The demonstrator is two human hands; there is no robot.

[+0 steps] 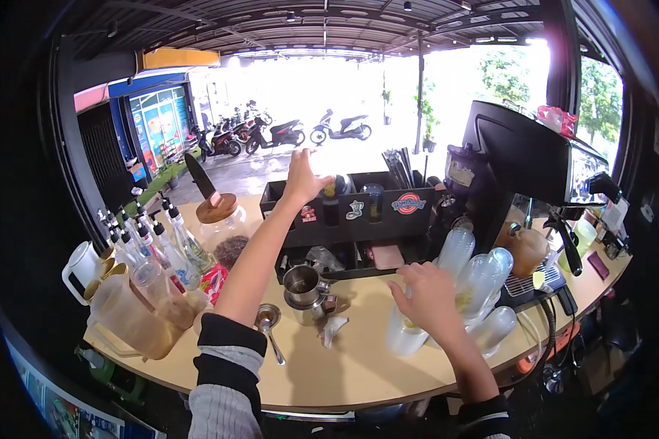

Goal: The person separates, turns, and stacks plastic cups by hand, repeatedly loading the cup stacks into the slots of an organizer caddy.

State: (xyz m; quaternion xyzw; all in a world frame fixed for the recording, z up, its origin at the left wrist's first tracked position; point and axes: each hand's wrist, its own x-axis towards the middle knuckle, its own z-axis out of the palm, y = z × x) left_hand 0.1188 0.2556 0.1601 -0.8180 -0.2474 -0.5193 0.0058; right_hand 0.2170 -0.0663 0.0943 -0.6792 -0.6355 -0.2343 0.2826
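My left hand point(305, 178) reaches over the back of a black organizer box point(300, 235), its fingers and thumb apart. Nearest to it is a jar point(332, 208) standing in the box. My right hand point(428, 296) is spread over a translucent plastic cup point(406, 335); whether it touches the cup I cannot tell. Stacks of clear plastic cups point(483, 278) lie tilted beside that hand. Between my arms stands a metal drip coffee filter point(302, 284) on a cup. Next to it are a spoon point(277, 344) and a crumpled white tissue point(332, 331).
On the left stand pump bottles point(187, 238), a plastic pitcher point(135, 322) and a wooden-lidded glass jar point(223, 227). An espresso machine point(520, 150) and a brown-filled container point(529, 252) occupy the right. Black straws point(397, 168) stick up from the box. Motorbikes point(274, 135) are parked outside.
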